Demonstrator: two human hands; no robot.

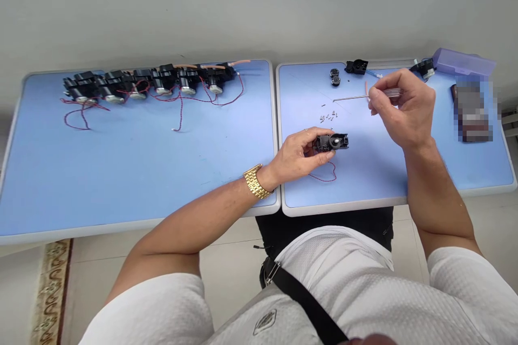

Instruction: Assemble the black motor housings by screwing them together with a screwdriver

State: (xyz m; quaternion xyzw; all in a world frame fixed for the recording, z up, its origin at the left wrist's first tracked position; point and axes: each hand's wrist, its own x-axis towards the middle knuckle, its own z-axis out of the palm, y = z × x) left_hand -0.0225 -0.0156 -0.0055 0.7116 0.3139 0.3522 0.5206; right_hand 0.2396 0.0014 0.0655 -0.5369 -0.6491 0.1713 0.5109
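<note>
My left hand [295, 156] is closed around a small black plastic housing [342, 141] with a pale round shaft on its upper face. A thin red wire [326, 179] trails below it onto the table. In my right hand [408, 110] is a slim screwdriver [352, 99] with a clear handle, its shaft pointing left. The screwdriver's tip is above the table, apart from the housing; whether a screw sits on it is too small to tell. Several tiny screws [329, 117] lie loose just beyond the housing.
Several black motor units [162, 81] with twisted red wires line the back of the left table [133, 172]. Farther back on the right table [364, 188] are two small black round parts [335, 77], a black casing [356, 67], another motor unit [423, 68], a purple case [463, 64] and a blurred object [473, 112].
</note>
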